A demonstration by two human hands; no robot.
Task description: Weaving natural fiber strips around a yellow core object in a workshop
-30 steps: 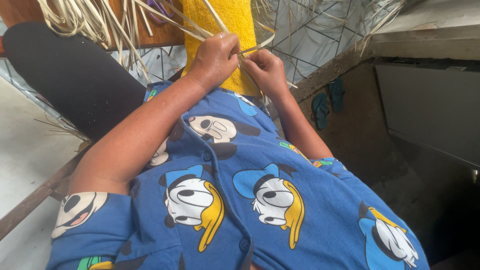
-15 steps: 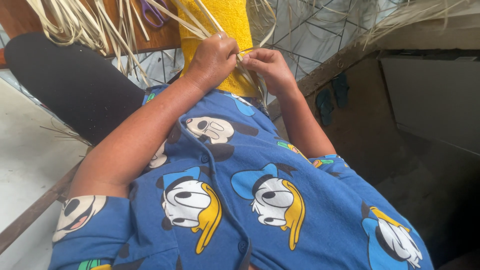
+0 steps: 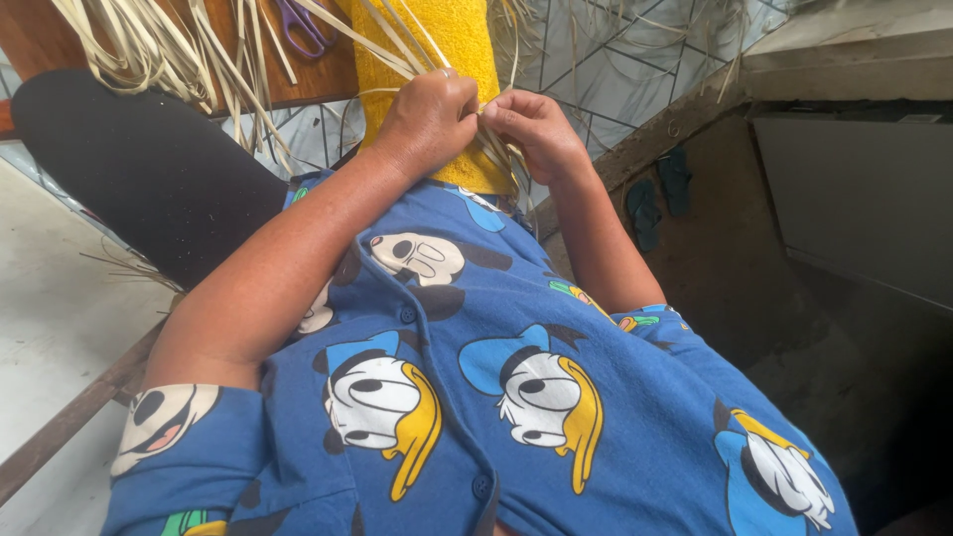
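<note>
Left hand and right hand side by side on strips before cushion, scissors beyond-left.

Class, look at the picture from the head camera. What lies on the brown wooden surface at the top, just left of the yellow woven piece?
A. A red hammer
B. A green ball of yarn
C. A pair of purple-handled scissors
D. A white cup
C: the purple-handled scissors lie on the wooden surface among pale straw strips, left of the yellow woven piece where both hands work.
</note>
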